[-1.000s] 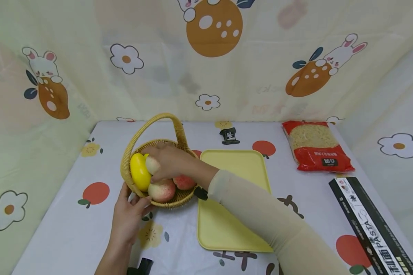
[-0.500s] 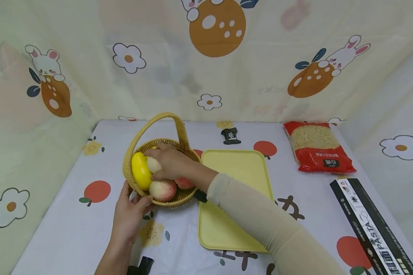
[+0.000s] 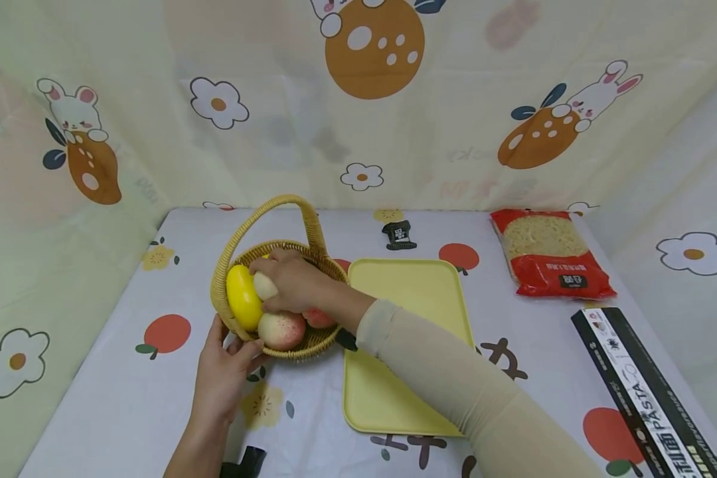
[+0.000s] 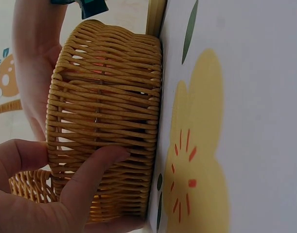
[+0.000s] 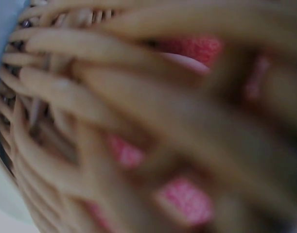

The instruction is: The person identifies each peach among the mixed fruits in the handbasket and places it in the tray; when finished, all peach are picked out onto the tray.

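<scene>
A wicker basket [image 3: 311,350] with an arched handle holds a smooth yellow fruit [image 3: 243,299] and several peaches. My left hand [image 3: 224,375] grips the basket's near left side. In the left wrist view, the thumb [image 4: 97,167] of that hand presses the woven wall [image 4: 107,102]. Reaching inside from the right, my right hand [image 3: 299,282] curls its fingers round a pale peach [image 3: 264,287]. Below it lies a blushed peach [image 3: 282,330], and a redder peach [image 3: 318,318] is partly hidden by the right wrist. The right wrist view is filled by blurred wicker [image 5: 138,97], pinkish-red fruit showing through its gaps.
A yellow tray [image 3: 406,398] lies right of the basket, under the right forearm. Behind it is a small black packet [image 3: 399,236]. A red bag of pasta [image 3: 552,255] and a long black pasta box [image 3: 645,392] lie at the right.
Both hands stay where they were at the basket, and the fruit keeps its place. The right hand's fingers have shifted slightly on the pale peach; the view itself sways a little.
</scene>
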### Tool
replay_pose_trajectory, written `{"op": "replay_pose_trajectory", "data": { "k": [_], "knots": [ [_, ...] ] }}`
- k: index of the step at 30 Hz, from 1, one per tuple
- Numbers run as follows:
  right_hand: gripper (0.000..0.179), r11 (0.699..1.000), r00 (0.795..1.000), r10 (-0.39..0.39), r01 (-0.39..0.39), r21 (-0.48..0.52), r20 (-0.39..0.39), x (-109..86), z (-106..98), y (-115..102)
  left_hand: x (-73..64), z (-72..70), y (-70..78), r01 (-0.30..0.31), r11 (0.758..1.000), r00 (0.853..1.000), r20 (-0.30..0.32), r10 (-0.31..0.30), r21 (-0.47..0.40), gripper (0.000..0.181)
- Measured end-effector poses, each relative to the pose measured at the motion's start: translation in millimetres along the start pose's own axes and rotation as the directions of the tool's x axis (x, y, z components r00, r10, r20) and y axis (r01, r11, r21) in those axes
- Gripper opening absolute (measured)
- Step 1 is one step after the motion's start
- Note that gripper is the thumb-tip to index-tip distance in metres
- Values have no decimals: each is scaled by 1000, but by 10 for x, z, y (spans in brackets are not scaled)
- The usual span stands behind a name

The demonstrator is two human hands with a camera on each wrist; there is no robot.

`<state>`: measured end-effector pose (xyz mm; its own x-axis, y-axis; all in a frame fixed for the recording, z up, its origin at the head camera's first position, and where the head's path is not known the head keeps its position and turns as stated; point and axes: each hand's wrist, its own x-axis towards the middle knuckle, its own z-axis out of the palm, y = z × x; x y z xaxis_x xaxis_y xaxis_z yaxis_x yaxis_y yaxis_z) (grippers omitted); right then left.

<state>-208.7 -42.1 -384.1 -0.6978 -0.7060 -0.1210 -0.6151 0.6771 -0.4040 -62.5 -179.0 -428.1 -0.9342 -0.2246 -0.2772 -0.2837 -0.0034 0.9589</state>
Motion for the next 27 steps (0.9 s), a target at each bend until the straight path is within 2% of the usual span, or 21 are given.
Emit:
{"op": "replay_pose_trajectory", "data": {
  "k": [12,22,27],
  "knots": [
    [65,1000,1000,-4,4,5,-2,-19,32,5,4,-5,-36,-1,1000,1000,7,1,-11,87],
    [65,1000,1000,-17,17,11,11,-49,17,2,0,11,-36,-27,999,999,21,28,-40,86],
    [66,999,1000,-16,16,39,14,-54,2,4,10,12,-37,-30,999,999,20,30,-42,87]
  ]
}}
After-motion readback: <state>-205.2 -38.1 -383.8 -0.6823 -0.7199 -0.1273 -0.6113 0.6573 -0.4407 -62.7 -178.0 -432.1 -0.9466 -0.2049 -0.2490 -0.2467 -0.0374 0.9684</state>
